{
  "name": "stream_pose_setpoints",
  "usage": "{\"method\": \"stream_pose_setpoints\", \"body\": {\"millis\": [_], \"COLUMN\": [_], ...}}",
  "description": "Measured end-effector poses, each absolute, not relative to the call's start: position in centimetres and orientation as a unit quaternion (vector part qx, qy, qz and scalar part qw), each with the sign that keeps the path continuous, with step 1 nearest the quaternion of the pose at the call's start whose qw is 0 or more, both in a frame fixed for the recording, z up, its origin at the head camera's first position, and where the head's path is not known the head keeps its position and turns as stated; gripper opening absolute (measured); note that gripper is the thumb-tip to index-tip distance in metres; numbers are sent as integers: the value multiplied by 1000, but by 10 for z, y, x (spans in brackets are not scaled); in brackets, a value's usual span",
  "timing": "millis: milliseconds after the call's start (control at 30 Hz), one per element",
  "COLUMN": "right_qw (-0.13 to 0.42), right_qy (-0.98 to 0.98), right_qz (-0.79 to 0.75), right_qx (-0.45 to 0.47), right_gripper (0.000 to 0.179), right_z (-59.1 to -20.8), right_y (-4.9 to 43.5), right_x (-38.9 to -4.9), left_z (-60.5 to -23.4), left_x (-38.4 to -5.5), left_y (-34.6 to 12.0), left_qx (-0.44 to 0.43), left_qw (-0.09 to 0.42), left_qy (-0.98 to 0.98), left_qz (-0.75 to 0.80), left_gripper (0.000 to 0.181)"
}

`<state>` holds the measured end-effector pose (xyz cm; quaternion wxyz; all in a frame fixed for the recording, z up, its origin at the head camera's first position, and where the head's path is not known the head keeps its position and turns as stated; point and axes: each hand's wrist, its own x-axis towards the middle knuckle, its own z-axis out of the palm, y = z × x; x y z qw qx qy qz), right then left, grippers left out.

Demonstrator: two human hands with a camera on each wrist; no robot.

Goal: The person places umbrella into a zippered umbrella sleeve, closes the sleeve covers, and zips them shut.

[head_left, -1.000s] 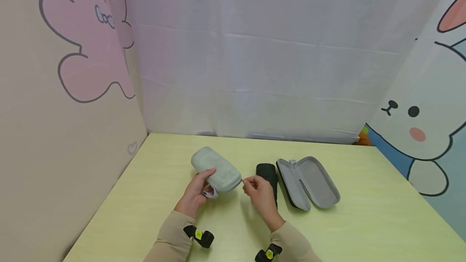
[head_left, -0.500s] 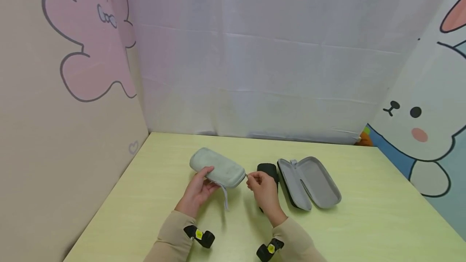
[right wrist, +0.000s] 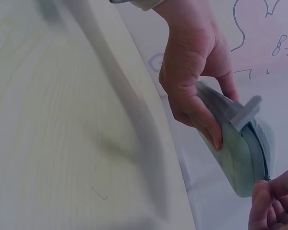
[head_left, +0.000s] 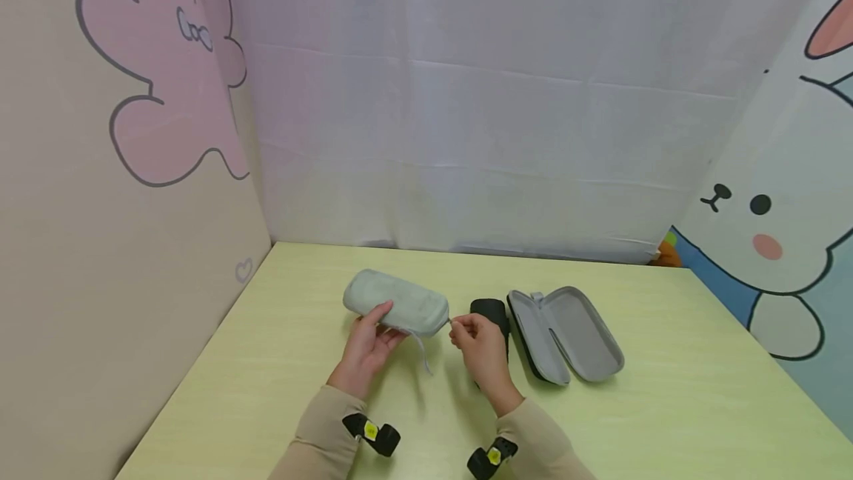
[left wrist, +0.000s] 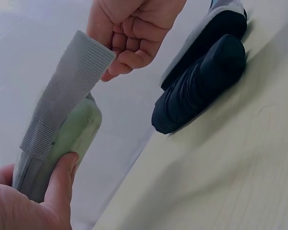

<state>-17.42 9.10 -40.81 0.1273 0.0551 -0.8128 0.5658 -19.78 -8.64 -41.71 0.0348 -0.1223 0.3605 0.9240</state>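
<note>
My left hand [head_left: 367, 352] grips a pale green zip case [head_left: 406, 302] above the table, thumb on its upper face and fingers beneath. From the case's near side hangs a grey fabric strap [left wrist: 69, 93]. At the case's right end, my right hand [head_left: 481, 354] pinches the small zipper pull [right wrist: 267, 178] between thumb and forefinger. In the right wrist view a dark zip line runs along the case's edge up to those fingers. The zipped sides look close together; the inside of the case is hidden.
Just behind my right hand lies a black bundle of wrinkled fabric [left wrist: 201, 86], like a folded umbrella. Beside it an open hard case [head_left: 580, 332] with grey lining lies flat on the pale yellow table [head_left: 666, 406]. A white cloth wall [head_left: 466, 132] stands behind.
The green case has turned to lie more crosswise, and its strap has swung out to hang free. My right hand has moved slightly right, still pinching at the case's end.
</note>
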Motion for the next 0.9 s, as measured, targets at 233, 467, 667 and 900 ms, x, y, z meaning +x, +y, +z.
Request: {"method": "stream_pose_setpoints", "body": {"millis": [233,467,667,900], "right_qw": [130,139,143,144], "right_qy": [-812,-810,-809,-815], "right_qz": [566,567,568,559], "right_qx": [57,53,48,46], "right_gripper": [10,12,13,11], "right_z": [-406,-404,-404,-406], "right_y": [89,92,96,95], "right_x": [-174,-176,-179,-179], "left_z": [-414,-414,-417,-415], "left_x": [-197,-195,-195,-195], "left_y": [-82,-88,-86,-79], "left_qx": [-124,-156,-144,-136], "left_qw": [31,68,61,29], "left_qy": [321,321,295,276], "left_qz": [938,932,943,951], "left_gripper": [37,55,53,52]}}
